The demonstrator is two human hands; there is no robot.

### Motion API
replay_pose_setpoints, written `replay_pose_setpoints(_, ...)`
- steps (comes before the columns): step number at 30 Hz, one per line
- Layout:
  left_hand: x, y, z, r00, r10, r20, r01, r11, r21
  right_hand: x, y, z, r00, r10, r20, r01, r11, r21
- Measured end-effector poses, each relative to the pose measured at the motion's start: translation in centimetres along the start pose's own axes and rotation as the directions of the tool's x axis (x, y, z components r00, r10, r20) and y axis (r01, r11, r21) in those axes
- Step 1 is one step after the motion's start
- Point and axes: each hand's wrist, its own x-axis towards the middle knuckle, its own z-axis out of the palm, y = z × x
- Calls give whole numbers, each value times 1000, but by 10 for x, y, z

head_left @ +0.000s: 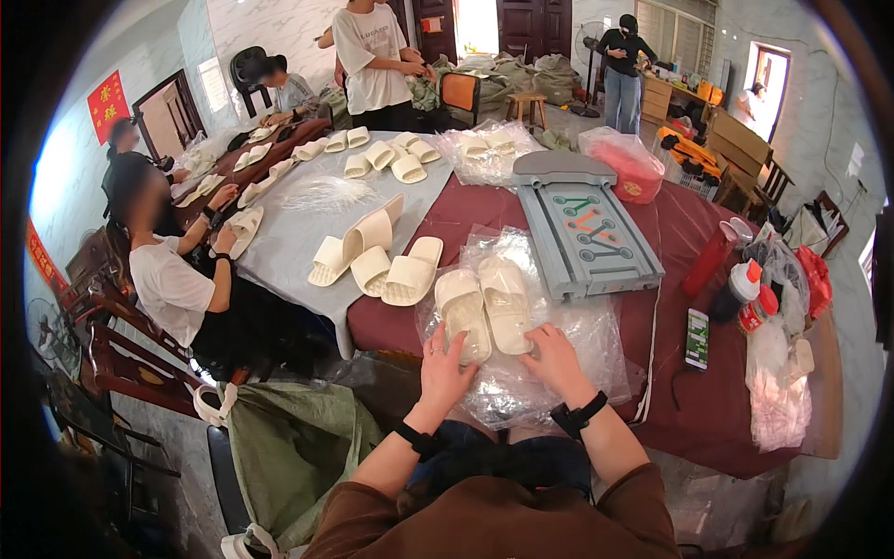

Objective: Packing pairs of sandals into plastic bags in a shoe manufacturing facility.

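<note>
Side by side in front of me lie two cream slippers, a left one (464, 315) and a right one (507, 303). Shiny clear film shows over both; I cannot tell whether they are fully inside a bag. My left hand (447, 371) grips the near end of the left slipper, with its fingers curled at the edge. At the near end of the right slipper, my right hand (553, 358) pinches the edge with thumb and fingers. Loose clear plastic bags (582, 354) are spread beneath the slippers and my hands.
Several unbagged slippers (411, 271) stand left of the pair. Beyond the bags is a grey folded plastic stool (591, 224). A phone (697, 337), a red flask (711, 258) and bottles are to the right. A green sack (289, 456) hangs at lower left; a person (177, 270) sits at left.
</note>
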Motion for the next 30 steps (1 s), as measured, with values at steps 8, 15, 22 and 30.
replay_pose_setpoints(8, -2, -10, -1, 990, 140, 8, -138, 983, -117, -22, -13, 0, 998, 57, 14, -58, 998, 35)
replay_pose_setpoints(15, 3, 0, -6, 995, 97, -8, -96, 994, 58, -13, -16, -22, 978, 34, -205, -4, 990, 144)
replay_pose_setpoints(22, -31, -5, -67, 996, -62, 56, 67, 995, -79, -37, 5, -48, 919, 393, -8, -368, 867, 337)
replay_pose_setpoints(30, -73, -37, -72, 937, -282, 208, 347, 825, -446, -59, 24, -46, 892, 382, 241, -449, 703, 551)
